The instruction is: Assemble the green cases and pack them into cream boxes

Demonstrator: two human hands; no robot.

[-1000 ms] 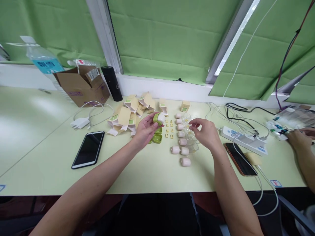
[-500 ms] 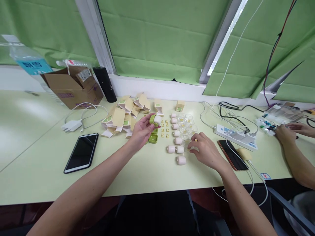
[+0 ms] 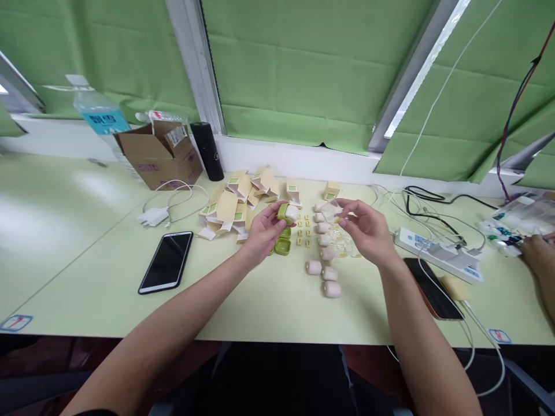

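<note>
My left hand (image 3: pixel 262 232) is closed on a small green case (image 3: pixel 284 212) with a whitish rounded piece (image 3: pixel 292 214) set in it. Held up over the table, a clear plastic piece (image 3: pixel 330 211) with a yellow spot is pinched in my right hand (image 3: pixel 363 226). Below that hand lie several more clear plastic pieces (image 3: pixel 342 240). A column of pale pink rounded pieces (image 3: pixel 332 289) stands to their left. Small yellow clips (image 3: pixel 307 234) form two short rows near the left hand. Under it are green case parts (image 3: pixel 282 247).
Folded cream boxes (image 3: pixel 226 209) are heaped behind my left hand. A tablet-like phone (image 3: pixel 167 262), a white charger (image 3: pixel 154 216), a cardboard box (image 3: pixel 158 159) and a black bottle (image 3: pixel 207 151) are at left. At right are a power strip (image 3: pixel 437 254), another phone (image 3: pixel 433 292) and a co-worker's hand (image 3: pixel 537 251).
My right hand has lifted a clear plastic piece off the table and brought it up and left, closer to the green case. My left hand still holds that case. The view has swung left.
</note>
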